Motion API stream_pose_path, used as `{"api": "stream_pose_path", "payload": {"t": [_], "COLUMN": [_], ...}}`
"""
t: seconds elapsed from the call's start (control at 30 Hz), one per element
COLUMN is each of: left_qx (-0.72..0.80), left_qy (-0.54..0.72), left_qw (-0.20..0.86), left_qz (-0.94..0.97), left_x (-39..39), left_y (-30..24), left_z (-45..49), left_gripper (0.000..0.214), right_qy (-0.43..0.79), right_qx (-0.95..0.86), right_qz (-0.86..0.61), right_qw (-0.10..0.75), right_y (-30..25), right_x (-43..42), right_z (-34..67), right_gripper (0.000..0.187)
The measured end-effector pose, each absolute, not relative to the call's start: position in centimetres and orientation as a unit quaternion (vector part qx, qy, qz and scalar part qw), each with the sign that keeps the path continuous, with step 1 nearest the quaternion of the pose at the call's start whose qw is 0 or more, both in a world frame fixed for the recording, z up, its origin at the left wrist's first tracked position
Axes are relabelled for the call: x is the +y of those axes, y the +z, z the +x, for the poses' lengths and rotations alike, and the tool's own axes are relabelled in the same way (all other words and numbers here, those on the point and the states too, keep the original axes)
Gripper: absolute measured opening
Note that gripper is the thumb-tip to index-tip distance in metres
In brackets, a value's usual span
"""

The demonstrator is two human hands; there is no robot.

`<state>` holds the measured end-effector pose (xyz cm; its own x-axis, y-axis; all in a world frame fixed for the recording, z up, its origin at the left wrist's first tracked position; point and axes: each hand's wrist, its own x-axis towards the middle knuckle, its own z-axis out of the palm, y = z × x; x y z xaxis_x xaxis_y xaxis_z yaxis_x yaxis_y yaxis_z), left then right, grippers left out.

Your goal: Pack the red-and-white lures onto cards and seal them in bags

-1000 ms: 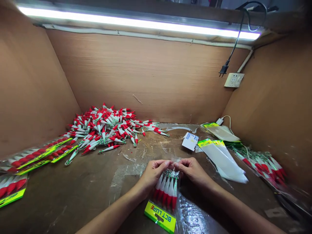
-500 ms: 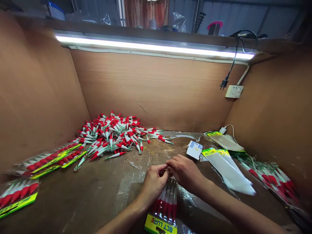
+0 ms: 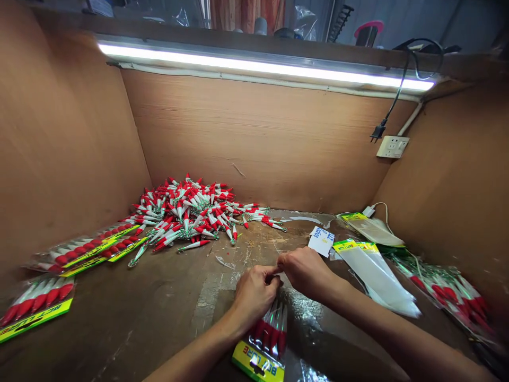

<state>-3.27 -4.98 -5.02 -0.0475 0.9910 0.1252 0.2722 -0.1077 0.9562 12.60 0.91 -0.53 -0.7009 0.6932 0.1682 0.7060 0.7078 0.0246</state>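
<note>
A clear bag of red-and-white lures (image 3: 269,334) with a yellow "BCT LURE" header lies on the bench in front of me. My left hand (image 3: 255,294) rests over the bag's far end, fingers curled and pinching its open edge. My right hand (image 3: 305,273) meets it from the right, fingers closed on the same edge. The bag's mouth is hidden under both hands.
A big heap of loose red-and-white lures (image 3: 191,212) sits at the back left. Filled bags (image 3: 85,249) lie along the left wall, one more filled bag (image 3: 35,307) nearer. Empty bags (image 3: 376,270), a white label (image 3: 321,240) and more lures (image 3: 445,289) lie at right. A wall socket (image 3: 392,147) hangs above.
Both hands have come together over the bag's far end and now cover it. The view has tilted up slightly, and the bag sits lower in the picture.
</note>
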Motion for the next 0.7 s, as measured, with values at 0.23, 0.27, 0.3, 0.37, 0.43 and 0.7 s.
{"api": "stream_pose_path", "payload": {"t": [0.23, 0.27, 0.3, 0.37, 0.43, 0.7], "left_qx": [0.520, 0.507, 0.494, 0.470, 0.453, 0.387], "left_qy": [0.476, 0.493, 0.510, 0.543, 0.562, 0.648], "left_qw": [0.373, 0.395, 0.418, 0.471, 0.531, 0.607], "left_qz": [0.603, 0.587, 0.566, 0.513, 0.444, 0.249], "left_x": [-3.9, -3.6, -3.5, -3.3, -3.2, -2.8], "left_y": [-6.0, -6.1, -6.1, -6.0, -5.8, -5.9], "left_z": [-3.5, -3.5, -3.5, -3.6, -3.6, -4.3], "left_gripper": [0.040, 0.040, 0.039, 0.040, 0.043, 0.036], "right_qy": [-0.063, -0.039, -0.010, 0.058, 0.147, 0.259], "right_qx": [-0.915, -0.907, -0.896, -0.867, -0.823, -0.729], "right_qz": [-0.357, -0.365, -0.375, -0.394, -0.408, -0.423], "right_qw": [0.177, 0.206, 0.236, 0.298, 0.368, 0.472], "right_y": [-1.4, -1.7, -2.0, -2.5, -2.6, 3.0], "right_x": [0.8, 1.1, 1.6, 3.1, 5.3, 13.1], "right_z": [12.5, 12.4, 12.2, 12.1, 12.3, 20.2], "right_gripper": [0.009, 0.010, 0.011, 0.016, 0.018, 0.036]}}
